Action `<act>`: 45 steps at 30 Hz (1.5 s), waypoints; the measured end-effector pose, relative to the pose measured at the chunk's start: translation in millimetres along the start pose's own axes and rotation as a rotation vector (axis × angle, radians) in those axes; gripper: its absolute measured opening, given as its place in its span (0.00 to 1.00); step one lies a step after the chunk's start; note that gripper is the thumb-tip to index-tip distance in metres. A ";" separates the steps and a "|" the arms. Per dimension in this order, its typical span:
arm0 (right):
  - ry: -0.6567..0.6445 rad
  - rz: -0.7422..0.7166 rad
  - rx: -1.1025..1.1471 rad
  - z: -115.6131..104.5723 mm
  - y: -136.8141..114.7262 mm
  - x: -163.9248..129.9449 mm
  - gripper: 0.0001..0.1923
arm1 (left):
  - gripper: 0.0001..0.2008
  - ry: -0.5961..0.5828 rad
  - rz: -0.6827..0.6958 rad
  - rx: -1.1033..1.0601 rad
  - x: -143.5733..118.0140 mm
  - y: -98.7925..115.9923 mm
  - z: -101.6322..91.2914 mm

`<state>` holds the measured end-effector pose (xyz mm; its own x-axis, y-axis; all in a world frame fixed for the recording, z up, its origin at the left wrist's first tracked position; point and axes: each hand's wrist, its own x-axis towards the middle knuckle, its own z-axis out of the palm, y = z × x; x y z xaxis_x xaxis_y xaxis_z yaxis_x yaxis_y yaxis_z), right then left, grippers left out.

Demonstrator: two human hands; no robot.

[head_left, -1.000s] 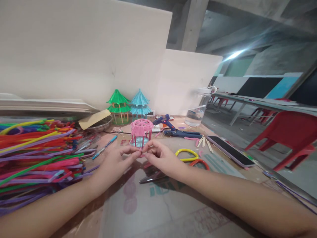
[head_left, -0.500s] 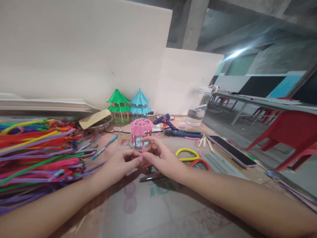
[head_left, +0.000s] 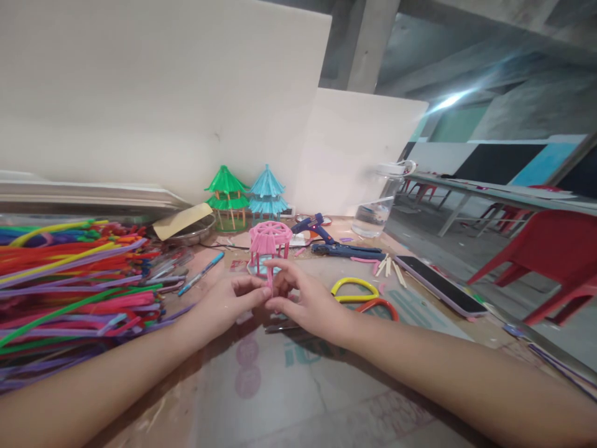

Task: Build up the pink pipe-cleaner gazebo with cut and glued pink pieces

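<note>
At the far left of the surface, a large heap of pipe cleaners is lying in mixed colours, with a blue pen resting just beside its right edge.

The left hand is reaching in from the left, its thumb and forefinger pinched together on a short pink pipe cleaner piece. The right hand is meeting it from the other side, its fingers likewise closed on the same piece, so both hands are clamped on it and touching each other at the fingertips. The piece is standing roughly upright between them, just in front of the pink pavilion model, which is sitting on the surface behind the hands. For a clean result, the piece is best gripped close to the working point with one hand steadying while the other is shaping; a grip far from the bend is likely to be giving a slack, uneven curve.

Behind the pink model, a green pavilion and a blue pavilion are standing side by side. Further right, a blue glue gun is lying near them, a yellow loop and an orange loop are lying close to the right hand, and a phone is lying flat well apart from it.
</note>
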<state>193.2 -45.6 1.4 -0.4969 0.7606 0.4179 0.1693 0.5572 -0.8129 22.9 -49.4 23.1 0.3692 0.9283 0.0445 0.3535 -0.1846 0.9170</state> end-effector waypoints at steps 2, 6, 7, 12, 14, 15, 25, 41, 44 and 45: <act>0.001 0.012 0.021 0.4 1.0 0.1 0.26 | 0.16 -0.024 0.014 -0.025 0.3 -2.4 -0.6; -0.013 0.021 0.005 0.4 1.5 -0.4 0.26 | 0.17 -0.037 0.025 -0.071 1.5 -6.1 -1.2; -0.019 0.022 -0.016 0.3 1.2 -0.7 0.27 | 0.17 -0.042 0.026 -0.074 1.8 -6.5 -1.2; -0.048 0.036 -0.089 0.3 -0.5 -1.8 0.28 | 0.18 -0.089 0.008 -0.076 1.8 -6.7 -1.5; -0.051 0.023 -0.084 0.6 0.0 -2.2 0.30 | 0.18 -0.069 -0.001 -0.074 1.7 -6.7 -1.8; -0.049 0.014 -0.085 0.8 0.6 -2.5 0.32 | 0.18 -0.052 0.000 -0.073 1.6 -6.9 -2.0; -0.057 -0.033 -0.157 0.8 2.9 -4.6 0.32 | 0.17 -0.009 -0.032 -0.089 0.7 -7.4 -0.9; -0.050 0.023 -0.216 1.3 7.7 -5.9 0.31 | 0.14 -0.061 0.016 -0.011 1.5 -2.5 -0.9; -0.054 0.032 -0.220 1.8 7.4 -5.6 0.30 | 0.14 -0.058 0.007 -0.010 1.9 -3.4 -0.8; -0.056 0.029 -0.211 1.8 6.9 -5.5 0.30 | 0.14 -0.055 0.007 -0.011 1.9 -4.2 -0.9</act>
<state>195.6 -46.5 -7.2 -0.5344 0.7612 0.3675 0.3556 0.5969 -0.7192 21.3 -46.5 19.7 0.4182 0.9079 0.0296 0.3413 -0.1872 0.9211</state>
